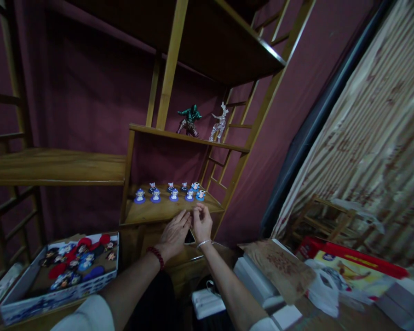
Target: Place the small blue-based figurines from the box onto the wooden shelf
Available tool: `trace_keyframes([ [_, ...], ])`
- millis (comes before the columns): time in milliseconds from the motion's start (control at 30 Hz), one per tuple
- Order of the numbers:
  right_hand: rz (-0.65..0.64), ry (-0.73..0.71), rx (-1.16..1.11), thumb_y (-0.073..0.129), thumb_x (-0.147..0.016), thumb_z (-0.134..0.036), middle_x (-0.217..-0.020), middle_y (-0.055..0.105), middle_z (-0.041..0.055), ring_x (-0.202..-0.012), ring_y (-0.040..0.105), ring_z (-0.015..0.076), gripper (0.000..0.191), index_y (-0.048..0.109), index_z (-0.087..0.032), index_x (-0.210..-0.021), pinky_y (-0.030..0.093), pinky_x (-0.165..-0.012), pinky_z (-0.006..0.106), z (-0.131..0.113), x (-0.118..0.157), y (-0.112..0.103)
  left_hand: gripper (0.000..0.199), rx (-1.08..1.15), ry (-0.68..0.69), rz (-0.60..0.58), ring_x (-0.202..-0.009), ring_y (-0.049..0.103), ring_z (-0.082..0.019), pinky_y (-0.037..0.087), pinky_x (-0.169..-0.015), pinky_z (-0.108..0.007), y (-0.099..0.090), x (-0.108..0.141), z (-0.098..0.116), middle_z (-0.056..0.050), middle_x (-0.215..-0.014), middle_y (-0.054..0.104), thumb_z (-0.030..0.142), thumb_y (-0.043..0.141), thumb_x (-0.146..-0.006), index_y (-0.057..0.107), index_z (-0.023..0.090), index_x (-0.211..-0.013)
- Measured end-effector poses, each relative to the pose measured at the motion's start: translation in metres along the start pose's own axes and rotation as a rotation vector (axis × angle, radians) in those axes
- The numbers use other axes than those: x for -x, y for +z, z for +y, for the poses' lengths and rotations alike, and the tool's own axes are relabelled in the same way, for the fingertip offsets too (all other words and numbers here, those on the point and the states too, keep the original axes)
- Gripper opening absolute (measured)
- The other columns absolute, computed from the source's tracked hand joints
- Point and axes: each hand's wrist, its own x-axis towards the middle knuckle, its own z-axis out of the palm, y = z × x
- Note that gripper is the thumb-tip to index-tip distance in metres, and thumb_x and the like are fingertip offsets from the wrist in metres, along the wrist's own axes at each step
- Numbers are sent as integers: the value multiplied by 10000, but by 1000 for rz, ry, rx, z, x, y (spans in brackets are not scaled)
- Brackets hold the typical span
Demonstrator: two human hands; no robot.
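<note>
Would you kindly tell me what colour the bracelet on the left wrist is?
The bracelet is dark red, showing best in the head view.

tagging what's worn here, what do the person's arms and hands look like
Left hand: ungloved, dark red beaded bracelet at the wrist. Right hand: ungloved, thin pale bracelet at the wrist. Both forearms are bare below white sleeves.

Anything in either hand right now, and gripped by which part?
Nothing shows in the left hand. The right hand is curled; whether it pinches something cannot be told.
</note>
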Motion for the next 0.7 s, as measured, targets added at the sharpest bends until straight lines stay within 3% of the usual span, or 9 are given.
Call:
trace_keyframes([
  [100,-70,-6,-78,463,-766,-348,-822,608,43,-774,561,148,255,562,-153,-896,436,-737,270,-15,27,12,756,41,11,14,-1294,187,-184,212,-1065,-356,-4,11,-2,-119,-1366,336,7,415,-580,266,77,-1318],
  [267,-76,8,-120,445,-784,-320,-836,598,47,-794,553,151,218,557,-156,-872,430,-760,283,-34,55,25,782,54,-51,3,-1296,185,-182,229,-1056,-349,-5,34,-10,-127,-1385,294,-2,427,-567,253,89,-1324],
  [500,-148,-48,-126,434,-800,-295,-839,591,36,-821,544,147,187,569,-175,-848,424,-777,285,-43,92,41,557,153,-101,21,-1239,312,-159,304,-1015,-313,-23,72,-16,-111,-1317,394,51,373,-727,337,140,-1275],
  [700,-279,-20,-143,441,-800,-281,-847,604,31,-825,549,143,177,582,-189,-856,431,-771,271,-41,134,72,484,93,-252,-92,-1103,466,-182,390,-922,-314,-24,120,-35,-137,-1188,508,24,359,-728,441,126,-1194],
])
